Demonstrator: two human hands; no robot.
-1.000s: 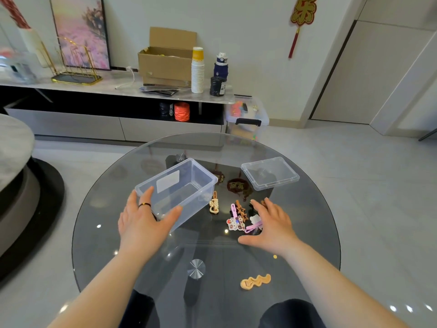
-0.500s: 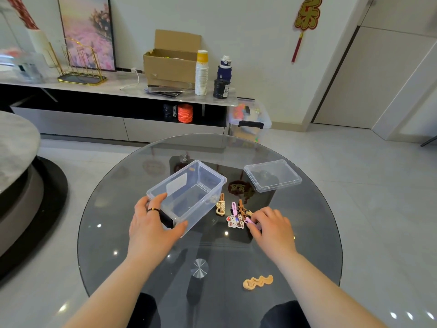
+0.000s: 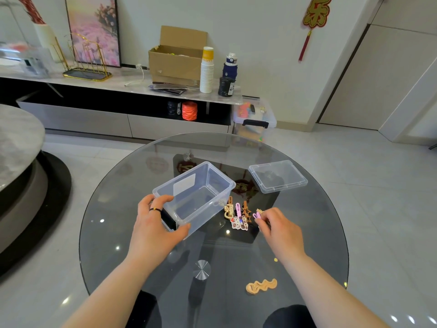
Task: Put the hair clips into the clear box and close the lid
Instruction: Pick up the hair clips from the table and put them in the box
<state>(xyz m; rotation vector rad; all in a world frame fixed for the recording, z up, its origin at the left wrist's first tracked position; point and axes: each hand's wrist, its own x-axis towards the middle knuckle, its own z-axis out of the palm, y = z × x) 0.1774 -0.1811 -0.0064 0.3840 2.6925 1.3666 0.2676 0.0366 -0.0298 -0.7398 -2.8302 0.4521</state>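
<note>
The right hand (image 3: pixel 280 229) pinches a small pink hair clip (image 3: pixel 256 215) just right of the clear box (image 3: pixel 196 197) — open mouth up, its near corner gripped by the left hand (image 3: pixel 153 229) — so the drop lies leftward.

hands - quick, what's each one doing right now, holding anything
Left hand: closed on the near corner of the clear box.
Right hand: fingertips pinched on a small pink hair clip.
</note>
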